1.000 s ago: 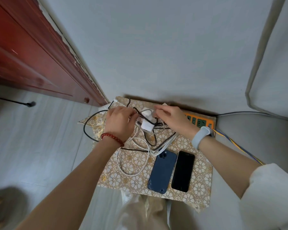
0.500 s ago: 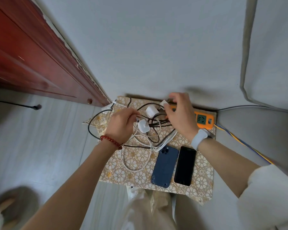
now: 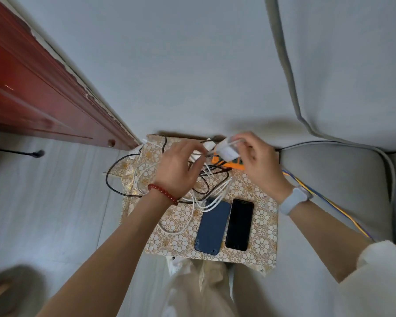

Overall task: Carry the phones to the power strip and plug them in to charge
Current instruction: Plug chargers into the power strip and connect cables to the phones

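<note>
- The right hand [image 3: 258, 161] pinches a white charger [image 3: 226, 151] above the power strip [image 3: 232, 163].
- The left hand [image 3: 181, 170] grips tangled cables [image 3: 206, 186]; snags could drag the 2 phones [image 3: 225, 225].

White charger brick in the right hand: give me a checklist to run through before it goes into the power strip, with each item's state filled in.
1. Grip on the white charger brick: right hand pinches it. Ok.
2. Orange power strip within reach: just below the brick. Ok.
3. Free socket: strip mostly hidden by the hands. Cannot tell.
4. Cables untangled: black and white leads knotted together, left hand in among them. Not ok.
5. Phones in place: blue phone and black phone lie side by side on the patterned cloth. Ok.
6. Cable plugged into either phone: white lead lies across the blue phone's top; no connection visible. Cannot tell.
</note>
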Demonstrator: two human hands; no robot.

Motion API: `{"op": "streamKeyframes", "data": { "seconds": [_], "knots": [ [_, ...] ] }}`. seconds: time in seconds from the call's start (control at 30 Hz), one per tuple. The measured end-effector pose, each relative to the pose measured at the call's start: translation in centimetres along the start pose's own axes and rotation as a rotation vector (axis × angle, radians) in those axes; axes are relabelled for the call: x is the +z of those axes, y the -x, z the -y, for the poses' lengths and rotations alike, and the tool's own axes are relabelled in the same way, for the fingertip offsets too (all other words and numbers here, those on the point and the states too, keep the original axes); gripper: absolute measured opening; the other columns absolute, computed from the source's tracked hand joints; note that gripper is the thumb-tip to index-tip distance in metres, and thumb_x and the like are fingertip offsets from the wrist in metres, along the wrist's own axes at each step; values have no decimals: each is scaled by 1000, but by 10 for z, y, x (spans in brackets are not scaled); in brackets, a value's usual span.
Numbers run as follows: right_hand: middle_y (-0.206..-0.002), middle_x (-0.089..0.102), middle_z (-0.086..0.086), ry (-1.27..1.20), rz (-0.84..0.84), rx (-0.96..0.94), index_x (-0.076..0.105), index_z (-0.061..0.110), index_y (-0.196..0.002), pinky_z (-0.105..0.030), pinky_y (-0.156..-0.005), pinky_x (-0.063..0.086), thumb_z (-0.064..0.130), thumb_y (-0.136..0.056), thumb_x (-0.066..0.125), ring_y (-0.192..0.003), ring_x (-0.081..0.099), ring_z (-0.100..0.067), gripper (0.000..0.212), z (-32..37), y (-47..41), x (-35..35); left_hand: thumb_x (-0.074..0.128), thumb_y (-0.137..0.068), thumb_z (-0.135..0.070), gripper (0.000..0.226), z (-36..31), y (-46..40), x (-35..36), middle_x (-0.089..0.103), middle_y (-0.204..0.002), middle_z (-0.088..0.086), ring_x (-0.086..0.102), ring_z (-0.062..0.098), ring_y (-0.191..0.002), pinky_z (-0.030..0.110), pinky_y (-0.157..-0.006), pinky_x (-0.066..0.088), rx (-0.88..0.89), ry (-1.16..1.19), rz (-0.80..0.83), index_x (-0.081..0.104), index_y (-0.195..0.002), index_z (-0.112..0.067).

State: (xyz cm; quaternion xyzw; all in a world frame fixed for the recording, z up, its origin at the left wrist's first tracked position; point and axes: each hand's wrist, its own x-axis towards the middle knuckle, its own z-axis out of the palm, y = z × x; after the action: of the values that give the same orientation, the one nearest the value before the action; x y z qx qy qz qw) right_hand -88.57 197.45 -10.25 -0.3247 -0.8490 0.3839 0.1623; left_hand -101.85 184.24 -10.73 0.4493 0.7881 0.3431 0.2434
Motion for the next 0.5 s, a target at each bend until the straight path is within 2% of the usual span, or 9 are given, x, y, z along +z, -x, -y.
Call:
{"op": "streamKeyframes", "data": {
  "seconds": [0.07, 0.13, 0.23, 0.3, 0.4, 0.5],
  "knots": [
    [-94, 68, -12, 12, -93, 83, 61, 3, -100, -44, -65, 56, 10, -91, 49, -85, 65, -29, 17, -18, 10, -21, 53, -87, -22, 15, 6, 0, 16, 56, -121, 0, 45, 18, -121, 46, -108, 29, -30, -142, 115, 58, -99, -17],
    [-88, 69, -14, 75, -128, 152, 63, 4, -96, -44, -65, 53, 9, -90, 52, -82, 64, -30, 14, -41, 19, -34, 53, -85, -23, 25, 6, -5, 31, 48, -130, 1, 40, 19, -125, 46, -112, 20, -31, -189, 137, 52, -109, -16],
    [-83, 70, -17, 151, -170, 262, 66, 5, -92, -35, -65, 45, 10, -88, 55, -74, 60, -26, 13, -75, 26, -37, 49, -86, -29, 48, 2, -23, 50, 41, -136, 2, 54, 20, -109, 43, -103, 28, -23, -333, 105, 32, -131, -21],
    [-83, 69, -21, 198, -221, 349, 66, 2, -91, -32, -64, 42, 10, -88, 54, -72, 58, -28, 16, -98, 25, -36, 43, -88, -31, 55, 3, -32, 63, 43, -137, 2, 59, 23, -102, 44, -96, 31, -56, -485, 135, 19, -137, -27],
    [-82, 67, -26, 185, -254, 457, 65, -2, -88, -38, -67, 45, 9, -88, 52, -74, 58, -36, 17, -125, 19, -34, 47, -87, -25, 57, 18, -27, 73, 48, -134, 4, 57, 25, -105, 46, -99, 29, -137, -672, 111, 21, -137, -28],
    [-74, 62, -25, 176, -227, 490, 62, -3, -80, -31, -63, 38, 11, -87, 52, -67, 49, -29, 18, -137, 13, -27, 55, -83, -20, 60, 32, -12, 71, 49, -133, 3, 55, 27, -107, 49, -103, 24, -148, -775, 76, 27, -135, -27]
  ]
}}
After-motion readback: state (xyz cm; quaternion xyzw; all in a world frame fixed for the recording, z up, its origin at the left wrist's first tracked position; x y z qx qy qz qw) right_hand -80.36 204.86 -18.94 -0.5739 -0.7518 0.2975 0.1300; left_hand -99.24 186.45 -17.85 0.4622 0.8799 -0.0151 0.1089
